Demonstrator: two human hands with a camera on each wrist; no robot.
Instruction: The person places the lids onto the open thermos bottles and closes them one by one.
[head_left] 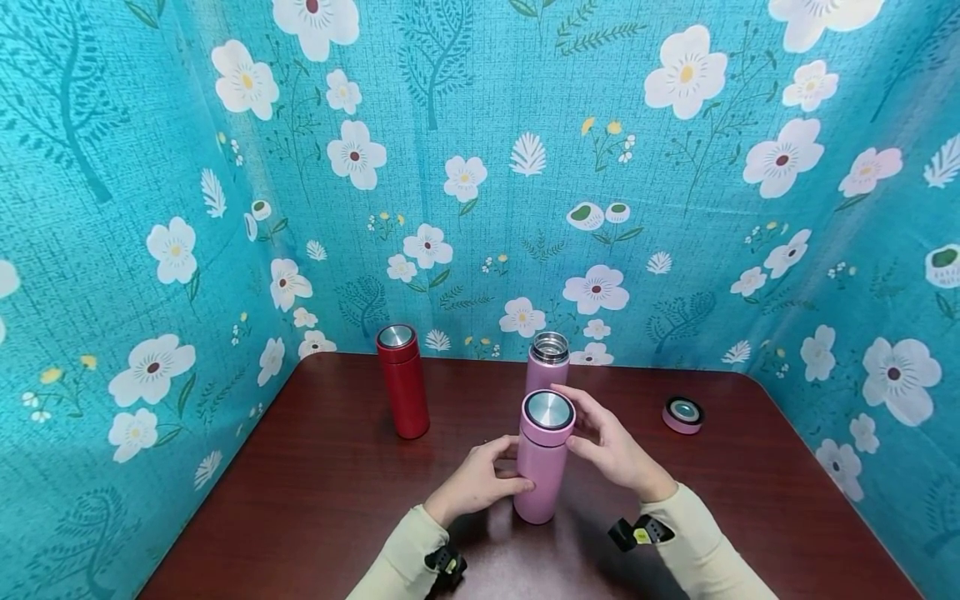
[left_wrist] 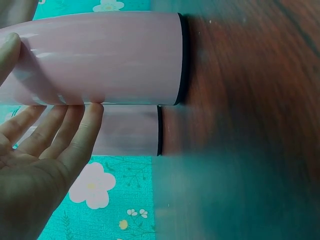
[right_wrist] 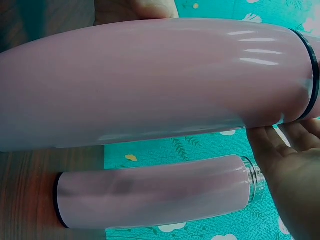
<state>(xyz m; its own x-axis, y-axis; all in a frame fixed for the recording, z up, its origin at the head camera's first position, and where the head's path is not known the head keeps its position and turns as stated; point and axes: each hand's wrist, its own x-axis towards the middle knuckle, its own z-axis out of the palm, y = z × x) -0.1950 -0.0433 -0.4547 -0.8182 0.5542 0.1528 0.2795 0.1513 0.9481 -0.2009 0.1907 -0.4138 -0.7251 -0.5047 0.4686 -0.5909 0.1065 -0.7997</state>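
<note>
A pink thermos [head_left: 542,475] with a silver-topped lid [head_left: 548,410] stands upright in front of me, its base at the tabletop. My left hand [head_left: 480,479] holds its body from the left, thumb in front and fingers behind. From the right, my right hand [head_left: 611,442] grips it around the seam between lid and body, fingers at the back and thumb on the near side. Right behind it is a second pink thermos [right_wrist: 155,192], lidless, with its steel neck [head_left: 550,347] bare; the front thermos partly hides it in the head view.
A red thermos [head_left: 407,392] with its lid on stands at the back left. To the right, a loose pink lid [head_left: 682,415] lies on the dark wooden table [head_left: 315,500]. Blue flowered cloth [head_left: 480,208] walls off the back and both sides.
</note>
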